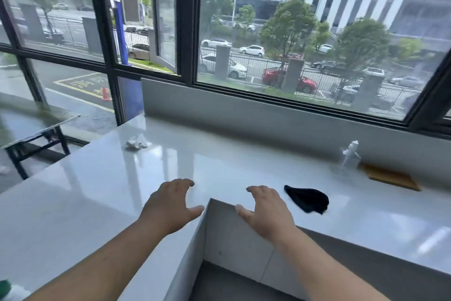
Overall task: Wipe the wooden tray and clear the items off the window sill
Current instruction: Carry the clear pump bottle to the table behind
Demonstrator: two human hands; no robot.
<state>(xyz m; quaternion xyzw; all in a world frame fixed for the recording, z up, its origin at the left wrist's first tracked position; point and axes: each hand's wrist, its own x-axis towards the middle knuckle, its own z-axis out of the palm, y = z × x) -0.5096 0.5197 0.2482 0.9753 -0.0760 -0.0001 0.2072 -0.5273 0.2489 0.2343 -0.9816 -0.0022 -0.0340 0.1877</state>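
Both hands, left hand and right hand, spread wide, holding nothing.

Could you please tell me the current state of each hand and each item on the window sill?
left hand: open, empty, over the sill.
right hand: open, empty, beside the cloth.
black cloth: bunched, lying loose.
wooden tray: flat on the sill.
spray bottle: upright, beside the tray.
crumpled paper: balled, lying alone.

Bright daylight pours through the window ahead of both hands, laying pale glare streaks on the glossy sill beyond them, while wide-angle distortion bends the softly blurred edges.
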